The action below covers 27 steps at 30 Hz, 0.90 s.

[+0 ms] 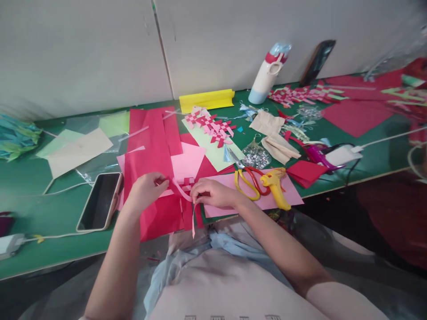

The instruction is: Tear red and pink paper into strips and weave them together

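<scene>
In the head view a small woven piece of pink and red paper strips (187, 181) lies between my hands, over large red paper sheets (147, 146). My right hand (213, 193) is closed at its right side, pinching a pink paper strip (182, 190) that curves up in a loop; a narrow end hangs below the fingers. My left hand (147, 189) is at the left of the weave, fingers curled together near the strip's other end. Whatever is between those fingertips is too small to make out.
Right of my hands, a yellow glue gun (276, 186) and scissors (251, 182) lie on pink paper. A finished-looking woven piece (210, 124) is behind. A phone (100, 202) lies left; a bottle (269, 73) stands at the back. White cables cross the green table (63, 218).
</scene>
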Tool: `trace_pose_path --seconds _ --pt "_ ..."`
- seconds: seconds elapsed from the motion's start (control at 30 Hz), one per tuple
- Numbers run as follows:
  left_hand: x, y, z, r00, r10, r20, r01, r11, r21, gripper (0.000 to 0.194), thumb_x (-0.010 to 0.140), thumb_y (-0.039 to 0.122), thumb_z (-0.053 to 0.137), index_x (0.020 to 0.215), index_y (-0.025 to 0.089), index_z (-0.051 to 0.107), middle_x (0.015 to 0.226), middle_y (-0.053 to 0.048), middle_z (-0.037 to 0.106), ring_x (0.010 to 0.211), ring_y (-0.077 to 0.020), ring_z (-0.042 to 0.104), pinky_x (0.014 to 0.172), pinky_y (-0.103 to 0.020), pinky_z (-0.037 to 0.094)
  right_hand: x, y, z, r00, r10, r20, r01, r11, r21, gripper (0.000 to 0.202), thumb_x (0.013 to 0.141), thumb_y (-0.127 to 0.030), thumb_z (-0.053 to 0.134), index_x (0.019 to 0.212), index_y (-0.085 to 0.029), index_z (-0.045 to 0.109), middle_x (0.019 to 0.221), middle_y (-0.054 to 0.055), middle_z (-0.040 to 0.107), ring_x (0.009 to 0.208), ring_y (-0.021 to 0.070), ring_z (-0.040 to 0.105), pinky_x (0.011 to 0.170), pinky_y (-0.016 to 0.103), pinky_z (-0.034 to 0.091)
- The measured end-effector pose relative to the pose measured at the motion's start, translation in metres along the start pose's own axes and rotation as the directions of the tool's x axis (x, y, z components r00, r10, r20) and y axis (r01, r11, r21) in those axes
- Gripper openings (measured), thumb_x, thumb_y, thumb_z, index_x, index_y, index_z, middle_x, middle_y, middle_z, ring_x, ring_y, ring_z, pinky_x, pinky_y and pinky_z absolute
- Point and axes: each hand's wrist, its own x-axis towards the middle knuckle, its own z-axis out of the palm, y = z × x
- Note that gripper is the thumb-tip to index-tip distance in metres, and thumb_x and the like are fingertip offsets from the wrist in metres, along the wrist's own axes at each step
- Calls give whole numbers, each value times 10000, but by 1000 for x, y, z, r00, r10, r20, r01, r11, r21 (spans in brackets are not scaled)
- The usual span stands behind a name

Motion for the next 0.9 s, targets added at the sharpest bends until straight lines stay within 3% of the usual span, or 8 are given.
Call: trace_pose_path --seconds 0.23,0.6,0.9 --pt "5 -5 8 994 -101 -34 100 995 -16 283 731 444 510 655 184 591 601 -11 585 562 -162 519 513 -267 307 -3 -1 0 999 -38 32 40 998 -57 113 835 -89 596 798 -172 662 870 23 703 809 143 555 846 295 386" --pt "12 -16 14 988 -139 -62 134 988 -79 285 695 445 528 582 190 586 533 -7 565 526 -159 499 496 -269 286 -7 4 3 992 -95 81 99 993 -57 161 883 -143 542 781 -173 663 883 31 714 792 141 541 837 313 360" --pt "12 -22 19 985 -161 -61 136 945 -299 318 693 476 566 618 170 606 566 -23 609 516 -148 521 481 -250 325 -7 5 2 981 -135 141 146 987 -72 178 906 -171 513 787 -172 646 881 35 716 797 140 539 838 310 348"
